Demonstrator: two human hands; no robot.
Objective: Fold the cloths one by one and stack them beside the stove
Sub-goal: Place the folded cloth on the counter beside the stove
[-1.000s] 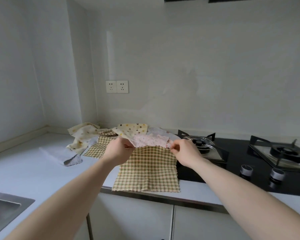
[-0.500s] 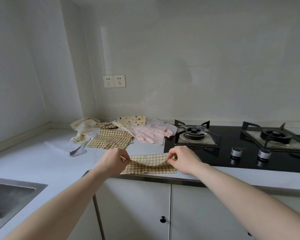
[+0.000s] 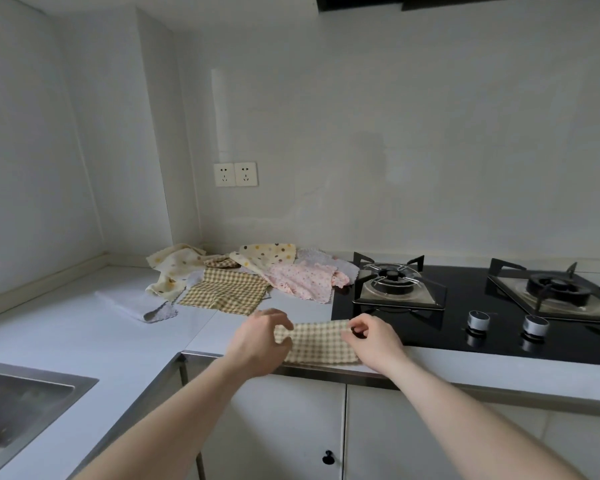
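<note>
Cloths are the whole job, and going from the left of the surface (image 3: 66, 327) to the right shows how little of it looks finished. Farthest left lies a pale grey cloth (image 3: 136, 305), doubled over on itself, though whether that counts as a proper fold cannot be told. Beyond it a cream dotted cloth (image 3: 174, 268) sits crumpled near the corner, a checked cloth (image 3: 227, 292) lies spread flat, a yellow spotted cloth (image 3: 267, 252) rests loosely at the back, and a pink flowered cloth (image 3: 302, 282) sprawls with its edge reaching the stove (image 3: 465, 327). None of these four appears folded, and no stack is visible beside the stove.

At the front edge, a second checked cloth (image 3: 317, 342) lies as a flat band, seemingly folded once, its right end touching the black glass. The left hand (image 3: 257, 341) is at its left end with fingers loosely spread and curled above the fabric; it looks to be letting go or re-gripping rather than pinching firmly. The right hand (image 3: 371, 337) is at the right end, thumb and forefinger drawn narrowly together at the cloth's corner, though whether fabric is actually between them cannot be made out.

By this reckoning the task is at an early stage: one cloth mid-fold, probably needing another fold, and the heap behind awaiting its turn.
</note>
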